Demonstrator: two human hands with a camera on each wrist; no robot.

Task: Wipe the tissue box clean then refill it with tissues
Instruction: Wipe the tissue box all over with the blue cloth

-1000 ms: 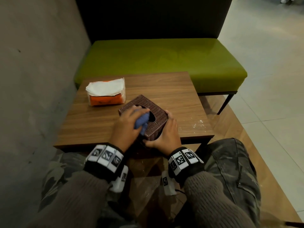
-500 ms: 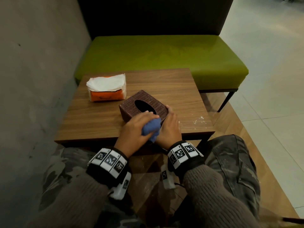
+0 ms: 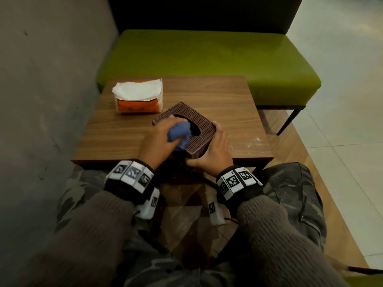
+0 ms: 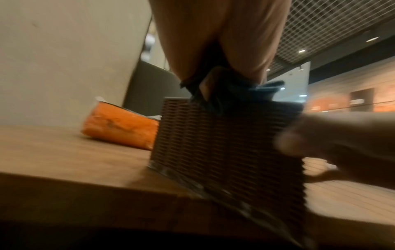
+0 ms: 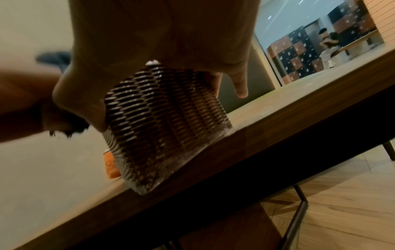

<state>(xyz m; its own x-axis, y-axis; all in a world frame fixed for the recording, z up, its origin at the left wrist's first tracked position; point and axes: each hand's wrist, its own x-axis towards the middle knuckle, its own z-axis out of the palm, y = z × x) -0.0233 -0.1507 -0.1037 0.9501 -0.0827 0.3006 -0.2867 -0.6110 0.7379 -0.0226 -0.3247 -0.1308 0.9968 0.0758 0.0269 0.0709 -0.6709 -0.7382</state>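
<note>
A brown woven tissue box with an oval top opening stands near the front edge of the wooden table. My left hand grips a crumpled blue cloth and presses it on the box's top, near its left side. My right hand clasps the box's near right corner, thumb on one wall and fingers along the other. An orange pack of white tissues lies at the table's back left, apart from both hands.
A green bench with a dark backrest stands behind the table. A grey wall runs close along the left. White crumbs dot the table's front right corner. Tiled floor lies to the right.
My left hand with the blue cloth has slid back from the box's near edge up onto its top, beside the opening. The right hand has kept its hold on the box.
</note>
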